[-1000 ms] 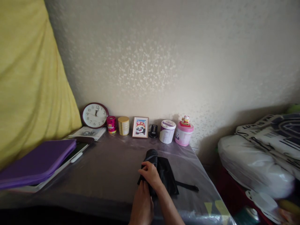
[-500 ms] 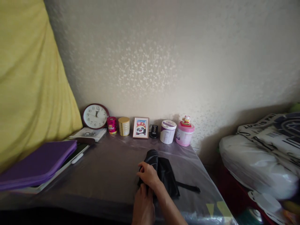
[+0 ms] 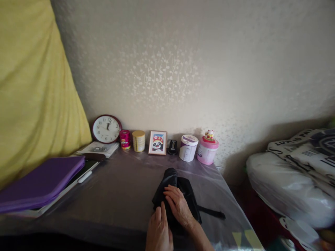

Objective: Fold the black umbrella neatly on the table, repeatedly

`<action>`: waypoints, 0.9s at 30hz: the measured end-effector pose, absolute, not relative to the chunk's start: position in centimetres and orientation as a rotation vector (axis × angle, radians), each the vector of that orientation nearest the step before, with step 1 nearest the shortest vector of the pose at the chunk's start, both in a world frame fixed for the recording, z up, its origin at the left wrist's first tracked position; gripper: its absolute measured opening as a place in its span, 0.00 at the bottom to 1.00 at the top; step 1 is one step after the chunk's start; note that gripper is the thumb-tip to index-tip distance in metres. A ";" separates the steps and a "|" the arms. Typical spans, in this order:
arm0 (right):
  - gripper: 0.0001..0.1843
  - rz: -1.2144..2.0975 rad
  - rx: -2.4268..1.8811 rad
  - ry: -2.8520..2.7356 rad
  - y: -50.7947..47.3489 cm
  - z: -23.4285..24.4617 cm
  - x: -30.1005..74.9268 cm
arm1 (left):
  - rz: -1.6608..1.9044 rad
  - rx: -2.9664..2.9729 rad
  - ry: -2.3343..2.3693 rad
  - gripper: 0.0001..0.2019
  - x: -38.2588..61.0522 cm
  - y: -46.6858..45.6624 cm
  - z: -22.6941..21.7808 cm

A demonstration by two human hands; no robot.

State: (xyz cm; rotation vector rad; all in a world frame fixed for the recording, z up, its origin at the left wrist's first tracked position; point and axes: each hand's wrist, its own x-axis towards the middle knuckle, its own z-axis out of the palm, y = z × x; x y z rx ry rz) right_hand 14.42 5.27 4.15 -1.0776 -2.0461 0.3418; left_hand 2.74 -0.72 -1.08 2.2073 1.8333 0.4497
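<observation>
A shiny black fabric bundle [image 3: 187, 190], partly folded, lies on the table near its front edge; I cannot tell exactly what article it is. Its narrow black strap [image 3: 211, 212] stretches out to the right over the tabletop. My right hand [image 3: 179, 205] rests flat on top of the fabric, fingers stretched out. Just left of it and nearer to me, my left hand [image 3: 159, 228] touches the lower left edge of the bundle with its fingers extended. The forearms and hands cover the near part of the fabric.
On the plastic-covered table [image 3: 112, 195], a clock [image 3: 107, 129], a picture frame [image 3: 157, 143], a white tub [image 3: 188, 148] and a pink tub [image 3: 207, 151] line the wall. Purple folders [image 3: 42, 183] lie left. A white plastic bag [image 3: 285, 184] sits beyond the right edge.
My right hand has gone from a bent grip on the fabric's left side to lying flat across its middle. My left hand has shifted slightly nearer, with its fingers straighter.
</observation>
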 end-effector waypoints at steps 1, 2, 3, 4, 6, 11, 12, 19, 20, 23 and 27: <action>0.15 0.313 -1.088 -2.076 5.8 3.8 14.4 | 0.454 2.201 1.815 0.35 2.7 -0.6 -1.2; 0.15 0.289 -1.106 -2.101 6.5 3.6 14.4 | 0.461 2.193 1.806 0.35 2.6 -0.6 -1.3; 0.15 0.271 -1.130 -2.121 7.2 3.5 14.2 | 0.467 2.183 1.805 0.35 2.6 -0.5 -1.4; 0.15 0.255 -1.155 -2.135 7.9 3.5 14.1 | 0.468 2.171 1.812 0.34 2.6 -0.4 -1.4; 0.14 0.226 -1.200 -2.161 9.3 3.7 13.9 | 0.460 2.139 1.838 0.34 2.6 -0.4 -1.3; 0.14 0.172 -1.332 -2.221 12.4 3.9 13.7 | 0.469 2.065 1.881 0.36 2.8 -0.3 -0.9; 0.14 0.173 -1.363 -2.227 13.0 3.9 13.6 | 0.464 2.055 1.876 0.35 2.7 -0.3 -0.7; 0.14 0.091 -1.515 -2.170 14.9 4.4 12.8 | 0.516 2.045 1.879 0.33 2.7 -0.6 0.3; 0.15 0.041 -1.502 -2.133 14.5 4.5 12.7 | 0.549 2.063 1.885 0.33 2.7 -0.6 0.3; 0.15 -0.022 -1.364 -2.094 12.4 5.0 12.3 | 0.667 2.131 1.893 0.33 3.0 -0.8 -0.1; 0.14 0.165 -1.141 -2.279 9.5 5.1 11.6 | 0.753 2.173 1.867 0.32 2.9 -0.9 -0.4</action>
